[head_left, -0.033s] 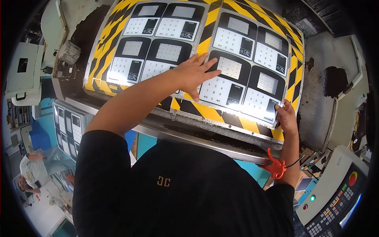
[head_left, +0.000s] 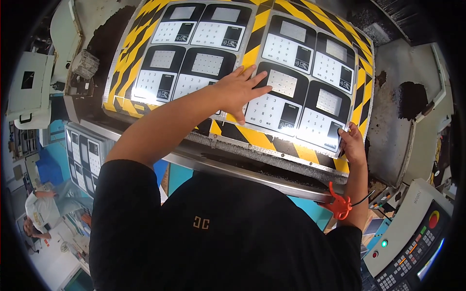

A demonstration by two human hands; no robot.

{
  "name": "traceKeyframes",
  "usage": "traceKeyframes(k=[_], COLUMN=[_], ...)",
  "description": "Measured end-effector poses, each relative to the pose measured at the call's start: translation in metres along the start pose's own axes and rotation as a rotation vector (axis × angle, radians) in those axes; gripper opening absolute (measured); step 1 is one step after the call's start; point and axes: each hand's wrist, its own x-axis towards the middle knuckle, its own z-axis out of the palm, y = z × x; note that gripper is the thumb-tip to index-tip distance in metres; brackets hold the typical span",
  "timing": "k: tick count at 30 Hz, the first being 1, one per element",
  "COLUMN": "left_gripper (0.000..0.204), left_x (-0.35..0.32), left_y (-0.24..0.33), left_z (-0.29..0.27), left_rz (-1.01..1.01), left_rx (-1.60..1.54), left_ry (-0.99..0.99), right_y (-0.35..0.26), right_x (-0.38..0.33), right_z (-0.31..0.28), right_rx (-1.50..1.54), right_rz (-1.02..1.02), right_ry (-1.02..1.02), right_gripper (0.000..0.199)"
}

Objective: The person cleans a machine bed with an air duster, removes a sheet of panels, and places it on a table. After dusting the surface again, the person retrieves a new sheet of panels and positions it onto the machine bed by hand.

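Two printed keypad panel sheets lie side by side on a bed taped in yellow and black stripes (head_left: 259, 138). The right sheet (head_left: 272, 107) and the left sheet (head_left: 196, 86) each carry several black-and-white keypad faces with pale windows. My left hand (head_left: 239, 92) rests flat with spread fingers across the right sheet's left edge, its forearm covering part of the left sheet. At the right sheet's near right corner, my right hand (head_left: 352, 143) pinches the edge, thumb on top; its other fingers are partly hidden.
A metal rail (head_left: 233, 177) runs along the bed's near side. An orange plastic piece (head_left: 340, 207) with a black cord is by my right forearm. A control panel (head_left: 407, 242) stands at lower right, stacked printed sheets (head_left: 85, 155) at left. Another person (head_left: 41, 211) sits at far left.
My hands and the sheets have not visibly moved. The person at far left has shifted very slightly.
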Motion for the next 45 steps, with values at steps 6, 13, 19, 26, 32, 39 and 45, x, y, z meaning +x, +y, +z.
traceKeyframes(k=[6, 13, 19, 26, 32, 39, 45], left_gripper=[0.118, 0.119, 0.119, 0.119, 0.120, 0.121, 0.123], left_x=[0.000, 0.001, 0.000, 0.000, 0.010, 0.001, 0.006], left_y=[0.001, 0.001, 0.001, 0.002, 0.004, 0.007, 0.014], left_z=[-0.002, -0.001, 0.000, -0.001, 0.002, -0.004, -0.004], left_rz=[-0.007, -0.012, -0.012, -0.015, 0.018, -0.018, -0.043], left_rx=[0.006, 0.002, -0.004, -0.012, -0.022, -0.030, -0.017], left_ry=[-0.028, -0.029, -0.024, -0.023, 0.028, 0.035, 0.010], right_y=[0.004, 0.003, 0.002, 0.002, -0.008, -0.040, -0.036], right_x=[0.002, 0.000, -0.002, -0.002, -0.011, -0.020, -0.022], right_z=[-0.006, -0.002, 0.001, 0.003, -0.002, 0.030, 0.023], right_rx=[-0.036, -0.010, -0.040, -0.029, -0.680, -1.374, -1.397], right_rz=[0.001, -0.010, -0.003, -0.012, -0.069, 0.016, 0.009], right_ry=[-0.002, 0.000, 0.026, 0.025, 0.268, 0.202, 0.192], right_gripper=[0.030, 0.030, 0.031, 0.032, 0.061, 0.087, 0.091])
